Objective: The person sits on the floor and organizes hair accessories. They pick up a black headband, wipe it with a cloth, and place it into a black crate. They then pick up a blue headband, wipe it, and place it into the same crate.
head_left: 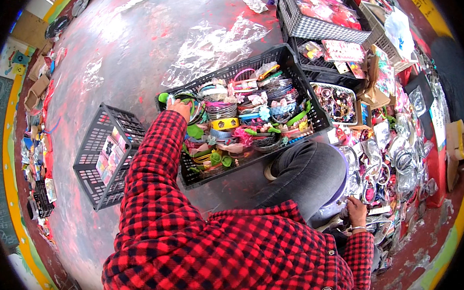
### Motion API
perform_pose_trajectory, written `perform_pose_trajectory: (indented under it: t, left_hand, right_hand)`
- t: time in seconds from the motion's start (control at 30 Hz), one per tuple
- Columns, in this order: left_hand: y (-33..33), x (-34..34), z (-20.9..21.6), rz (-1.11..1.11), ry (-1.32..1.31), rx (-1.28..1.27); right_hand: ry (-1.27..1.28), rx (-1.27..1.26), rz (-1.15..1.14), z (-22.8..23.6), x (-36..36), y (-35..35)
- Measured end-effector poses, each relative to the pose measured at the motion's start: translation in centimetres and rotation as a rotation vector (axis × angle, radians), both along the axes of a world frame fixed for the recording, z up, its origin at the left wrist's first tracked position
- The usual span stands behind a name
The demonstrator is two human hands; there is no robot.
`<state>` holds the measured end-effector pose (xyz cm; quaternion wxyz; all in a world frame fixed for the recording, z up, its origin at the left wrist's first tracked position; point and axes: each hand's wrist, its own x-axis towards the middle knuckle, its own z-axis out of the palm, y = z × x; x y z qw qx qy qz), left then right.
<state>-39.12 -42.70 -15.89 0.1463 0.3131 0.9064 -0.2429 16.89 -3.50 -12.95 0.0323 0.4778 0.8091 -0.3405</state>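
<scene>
A black plastic crate [326, 119] full of headbands stands in front of me, its rows mixing plain bands with ones carrying bows and flowers. My left hand [180, 109] reaches into its far left corner, fingers curled on a bundle of dark and green headbands [193, 104]. Near the middle lies a yellow headband [224, 124]. Down at my right side, my right hand [356, 212] is closed beside a purple rim [329, 207], next to a heap of bagged accessories [374, 171]. What its fingers hold, if anything, is too small to make out.
A second black crate [105, 158] stands tilted at the left. At the far right are a checked basket [320, 27] of packets and a white tray [337, 102] of small accessories. Clear plastic sheeting [215, 47] lies on the floor beyond. My bent knee [318, 166] is against the headband crate's near side.
</scene>
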Motion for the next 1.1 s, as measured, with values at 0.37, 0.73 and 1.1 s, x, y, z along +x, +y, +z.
perform_pose_trajectory:
  t: [0.37,0.73,1.1]
  left_hand:
    - [-0.9,10.7,-1.2,-0.091,0.109,0.584]
    - [-5.8,4.4,-6.5,1.126,0.224,1.247]
    - [-4.7,-2.3,-4.9,1.289,0.085,0.894]
  right_hand:
    - [0.029,0.008,-0.001,0.0,-0.3,0.1]
    - [0.107,0.078,0.096,1.3,0.8,-0.4]
    - [-0.004,-0.047,0.016,-0.7,1.3,0.7]
